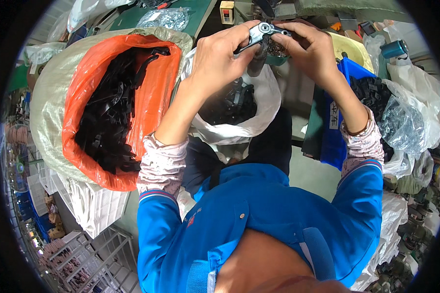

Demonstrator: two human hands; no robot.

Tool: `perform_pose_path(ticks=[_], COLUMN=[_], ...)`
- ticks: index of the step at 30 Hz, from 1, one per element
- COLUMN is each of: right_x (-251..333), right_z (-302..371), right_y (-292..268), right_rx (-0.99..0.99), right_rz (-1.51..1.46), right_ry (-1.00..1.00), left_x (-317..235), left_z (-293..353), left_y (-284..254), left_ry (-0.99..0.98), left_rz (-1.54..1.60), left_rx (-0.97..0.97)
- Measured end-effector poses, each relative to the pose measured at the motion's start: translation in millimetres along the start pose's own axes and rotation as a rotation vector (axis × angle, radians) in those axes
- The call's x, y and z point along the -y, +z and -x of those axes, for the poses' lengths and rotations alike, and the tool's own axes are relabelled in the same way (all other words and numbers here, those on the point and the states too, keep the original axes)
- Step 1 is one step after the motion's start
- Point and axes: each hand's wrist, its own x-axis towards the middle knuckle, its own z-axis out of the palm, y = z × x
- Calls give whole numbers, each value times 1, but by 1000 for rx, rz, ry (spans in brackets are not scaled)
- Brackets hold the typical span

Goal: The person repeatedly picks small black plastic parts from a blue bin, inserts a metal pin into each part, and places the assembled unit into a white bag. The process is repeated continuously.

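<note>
Between both hands is a small silver metal part [266, 28] with a round pivot and a dark, lever-like piece along its side. My left hand [222, 61] is closed on its left end, fingers curled round the dark piece. My right hand [312, 49] pinches the other end between thumb and fingers. A dark upright tool or post [259, 58] stands right at the part, and whether they touch I cannot tell. Behind it a small green tray [277, 60] of tiny metal pieces is partly covered. Under my hands a white sack [271, 90] holds black parts [232, 100].
An orange-lined woven sack [154, 105] full of black parts [110, 115] stands at left. On the right are a blue bin [335, 129] with black pieces, a yellow tray [349, 51] and clear plastic bags [403, 122]. A bag of small metal parts [165, 18] lies on the green bench [127, 18].
</note>
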Motion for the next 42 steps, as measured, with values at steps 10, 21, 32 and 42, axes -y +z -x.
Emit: perform_pose_path(ticks=[10,21,32,42], right_x=[-2,-22,-127,-146], right_z=[-9,-5,-10,9], right_y=[-7,6,50,94], right_rx=[266,289,244,104], right_rz=[-200,-226,428,408], right_ry=[333,389,358,508], left_x=[-10,-7,-7,0], left_z=[-17,-14,0,-4], left_y=[-20,-20,-23,-31], left_ry=[-171,-166,-90,-130], left_rz=[-55,-135,-79,-79], left_rx=[257,358,251,353])
